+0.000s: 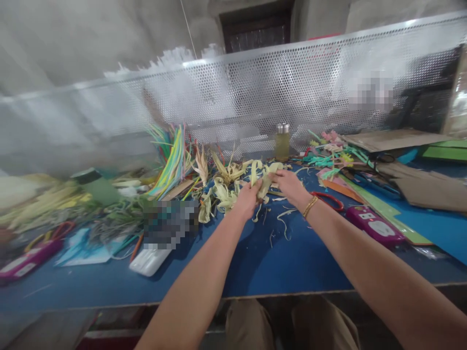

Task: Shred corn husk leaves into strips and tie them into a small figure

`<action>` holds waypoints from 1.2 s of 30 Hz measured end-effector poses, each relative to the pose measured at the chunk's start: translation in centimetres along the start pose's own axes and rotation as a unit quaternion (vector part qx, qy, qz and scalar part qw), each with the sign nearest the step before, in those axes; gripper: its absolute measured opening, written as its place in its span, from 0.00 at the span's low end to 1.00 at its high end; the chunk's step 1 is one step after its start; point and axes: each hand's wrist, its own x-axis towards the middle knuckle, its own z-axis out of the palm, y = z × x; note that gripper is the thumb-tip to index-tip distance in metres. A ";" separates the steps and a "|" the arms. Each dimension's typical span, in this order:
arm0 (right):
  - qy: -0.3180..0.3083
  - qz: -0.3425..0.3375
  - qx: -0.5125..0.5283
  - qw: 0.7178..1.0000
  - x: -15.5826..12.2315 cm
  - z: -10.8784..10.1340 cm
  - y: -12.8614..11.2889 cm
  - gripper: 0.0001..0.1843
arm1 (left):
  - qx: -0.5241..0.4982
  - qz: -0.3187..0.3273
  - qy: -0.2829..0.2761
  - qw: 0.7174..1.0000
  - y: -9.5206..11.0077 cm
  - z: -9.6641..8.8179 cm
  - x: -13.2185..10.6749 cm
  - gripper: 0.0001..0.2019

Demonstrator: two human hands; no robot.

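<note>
My left hand (248,198) is closed, its thumb and fingers pinching a pale green husk strip (263,187) that curls up between my hands. From the right, my right hand (290,185) pinches the upper end of that same strip. Just left of my left hand lies a heap of similar curled husks (224,194). A dried, straw-coloured husk bundle (201,166) stands behind the heap. Thin scraps (286,223) are strewn over the blue tabletop (277,267) below my hands. Red-handled scissors (333,201) rest beside my right wrist, partly hidden by it.
Colourful stems (175,160) stand at the back left. A white phone-like object (153,257) lies left of my left arm, and a purple device (375,226) lies right. A bottle (282,143) stands before the perforated metal panel (255,87). Cardboard pieces (434,187) are at the right.
</note>
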 end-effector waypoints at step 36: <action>-0.077 -0.065 0.017 0.995 0.1 -0.3 -0.2 0.08 | -0.098 -0.124 -0.177 0.971 1.2 -0.5 -0.1 0.10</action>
